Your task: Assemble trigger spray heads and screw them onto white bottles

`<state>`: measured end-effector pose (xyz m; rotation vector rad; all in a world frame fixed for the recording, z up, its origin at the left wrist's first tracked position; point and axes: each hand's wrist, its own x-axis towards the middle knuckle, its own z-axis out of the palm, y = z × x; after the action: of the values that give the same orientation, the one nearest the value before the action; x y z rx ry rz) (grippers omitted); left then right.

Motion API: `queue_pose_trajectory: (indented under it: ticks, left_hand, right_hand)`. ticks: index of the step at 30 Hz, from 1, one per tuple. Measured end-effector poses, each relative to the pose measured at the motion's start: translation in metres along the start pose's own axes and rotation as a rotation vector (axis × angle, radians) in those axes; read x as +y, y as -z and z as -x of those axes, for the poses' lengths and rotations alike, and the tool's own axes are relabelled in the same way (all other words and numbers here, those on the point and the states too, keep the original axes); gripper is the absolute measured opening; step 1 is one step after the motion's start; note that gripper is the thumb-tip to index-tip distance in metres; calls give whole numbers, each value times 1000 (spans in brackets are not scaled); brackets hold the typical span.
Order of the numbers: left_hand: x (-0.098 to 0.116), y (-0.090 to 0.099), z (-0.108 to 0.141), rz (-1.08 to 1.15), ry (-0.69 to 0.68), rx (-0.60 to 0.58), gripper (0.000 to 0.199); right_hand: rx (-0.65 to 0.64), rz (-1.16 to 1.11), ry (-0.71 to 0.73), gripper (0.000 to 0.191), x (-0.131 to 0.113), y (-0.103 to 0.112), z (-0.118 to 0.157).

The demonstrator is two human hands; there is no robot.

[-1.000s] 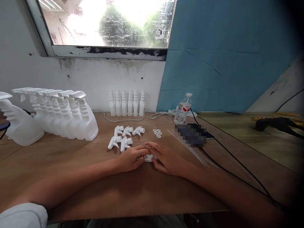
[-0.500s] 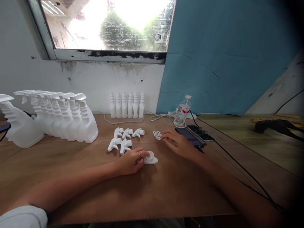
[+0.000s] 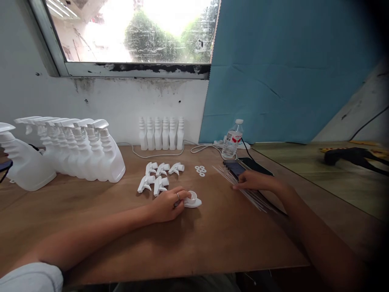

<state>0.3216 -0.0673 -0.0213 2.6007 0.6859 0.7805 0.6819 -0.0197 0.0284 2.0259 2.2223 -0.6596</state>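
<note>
My left hand rests on the table with its fingers closed on a white spray head, whose round collar faces up. Over the thin clear tubes at the right, my right hand has its fingers bent down, next to a dark phone; its fingertips are too small to show whether a tube is pinched. Several white trigger pieces lie beyond my left hand. A small group of white rings sits between the hands.
Assembled white spray bottles stand in a row at the left. Several slim white bottles line the wall. A clear water bottle stands near a white cable. A second dark device lies at the right.
My right hand has moved right, from beside the white rings to the clear tubes, which now show. My left hand stays on the spray head. The view has shifted slightly.
</note>
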Motion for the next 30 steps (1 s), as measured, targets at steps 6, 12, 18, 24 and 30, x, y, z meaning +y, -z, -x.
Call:
queue_pose_trajectory:
  ticks: [6, 12, 18, 24, 30]
  left_hand:
    - [-2, -1, 1, -6, -3, -2, 30]
    - [-1, 0, 1, -20, -9, 4, 30]
    - [3, 1, 3, -40, -12, 14, 29]
    - [3, 0, 2, -36, 115, 7, 31]
    - [5, 2, 0, 48, 233, 16, 33]
  right_hand:
    - [-51, 8, 44, 26, -3, -3, -3]
    - [16, -2, 66, 25, -7, 0, 1]
    - [350, -372, 116, 32, -21, 10, 9]
    - [424, -1012, 522, 34, -72, 2, 26]
    - [308, -992, 751, 20, -128, -33, 32]
